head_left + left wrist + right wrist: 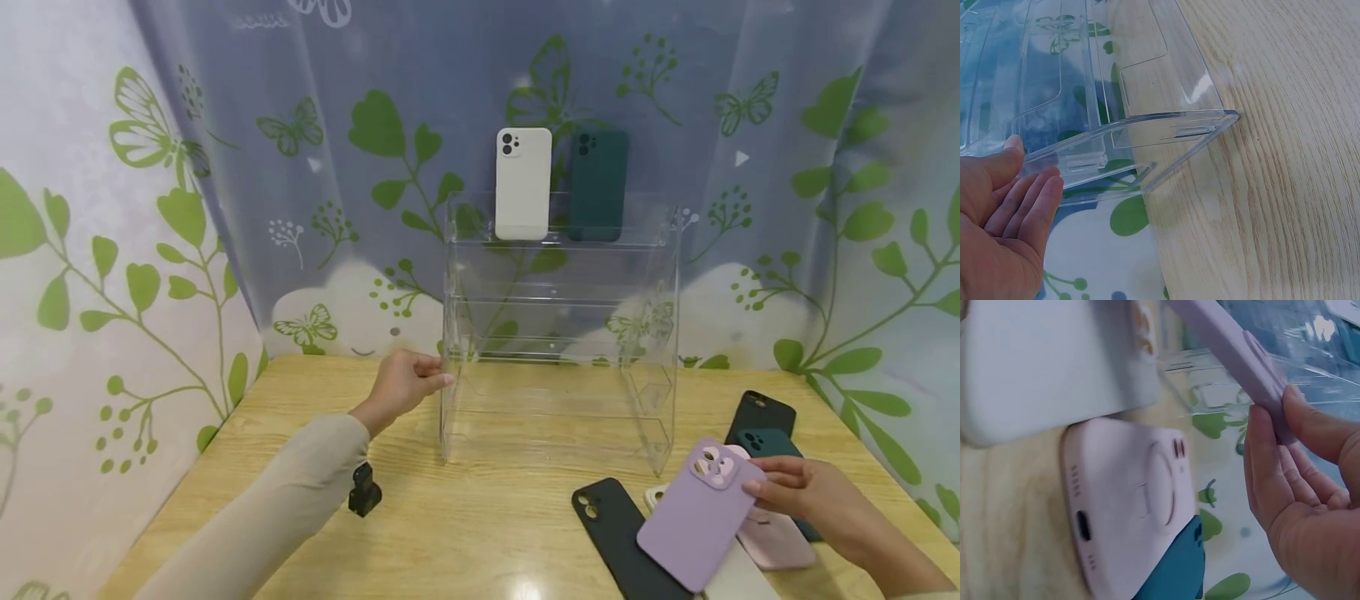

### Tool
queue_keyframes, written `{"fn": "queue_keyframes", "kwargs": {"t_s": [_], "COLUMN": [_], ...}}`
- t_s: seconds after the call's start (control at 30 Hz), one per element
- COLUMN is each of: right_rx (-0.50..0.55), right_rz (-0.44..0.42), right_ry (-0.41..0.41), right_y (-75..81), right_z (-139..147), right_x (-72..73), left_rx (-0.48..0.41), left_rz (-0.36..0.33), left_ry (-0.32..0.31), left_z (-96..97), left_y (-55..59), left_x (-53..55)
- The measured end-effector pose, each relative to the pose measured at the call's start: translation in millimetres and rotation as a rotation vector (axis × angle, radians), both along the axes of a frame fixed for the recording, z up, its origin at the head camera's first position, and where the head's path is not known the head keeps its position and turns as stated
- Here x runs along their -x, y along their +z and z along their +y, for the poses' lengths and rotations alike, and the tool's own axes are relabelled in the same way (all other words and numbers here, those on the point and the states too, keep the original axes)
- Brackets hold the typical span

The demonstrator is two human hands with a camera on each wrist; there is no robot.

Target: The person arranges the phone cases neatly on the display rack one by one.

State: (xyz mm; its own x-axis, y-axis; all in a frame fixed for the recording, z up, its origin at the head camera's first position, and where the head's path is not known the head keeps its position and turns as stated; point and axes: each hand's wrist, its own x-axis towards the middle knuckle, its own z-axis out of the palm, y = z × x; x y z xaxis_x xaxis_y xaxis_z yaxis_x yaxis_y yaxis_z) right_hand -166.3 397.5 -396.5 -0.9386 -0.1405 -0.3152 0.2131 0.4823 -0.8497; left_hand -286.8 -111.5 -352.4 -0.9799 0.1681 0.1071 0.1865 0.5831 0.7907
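Observation:
A clear acrylic tiered display stand (pixel 558 412) rises from the table. My left hand (pixel 405 383) holds its left side panel, and in the left wrist view the thumb and fingers (pixel 1038 215) lie on either side of the panel's edge. My right hand (pixel 813 496) pinches a lavender phone case (pixel 701 517) near its camera end, thumb on one face and fingers on the other. The case is tilted over a loose pile: a black case (pixel 611 517), a pink case (pixel 1122 487), a white case (pixel 1054 362) and a dark teal case (pixel 772 442).
On the stand's top tier a white phone case (pixel 523 187) and a dark green phone case (pixel 598 183) lean upright side by side. Another black case (pixel 761 412) lies behind the pile. A small black object (pixel 365 492) stands beside my left sleeve. Printed curtain (pixel 360 50) encloses the wooden table (pixel 465 533).

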Motion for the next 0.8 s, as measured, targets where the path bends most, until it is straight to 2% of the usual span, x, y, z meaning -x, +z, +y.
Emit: {"fn": "queue_keyframes", "kwargs": {"t_s": [0.17,0.3,0.37,0.57,0.8], "right_rx": [0.021,-0.029,-0.021,0.254,0.226], "right_rz": [0.061,0.151,0.203,0.344,0.447], "right_ry": [-0.023,-0.067,-0.078,-0.073,-0.082], "right_y": [5.9,12.1,15.5,29.4,58.2], "right_z": [-1.1,-6.9,-10.2,-19.2,-38.0], "right_x": [-0.1,0.6,1.8,12.2,27.4], "left_rx": [-0.009,-0.018,-0.017,-0.016,-0.025], "left_rz": [-0.009,-0.016,-0.019,-0.025,-0.021], "left_ry": [0.0,0.003,0.004,0.009,0.013], "left_z": [1.0,1.3,1.1,0.8,1.3], "left_y": [2.6,3.3,3.7,2.3,-0.4], "left_x": [-1.6,-2.5,-2.4,-0.9,1.3]}}
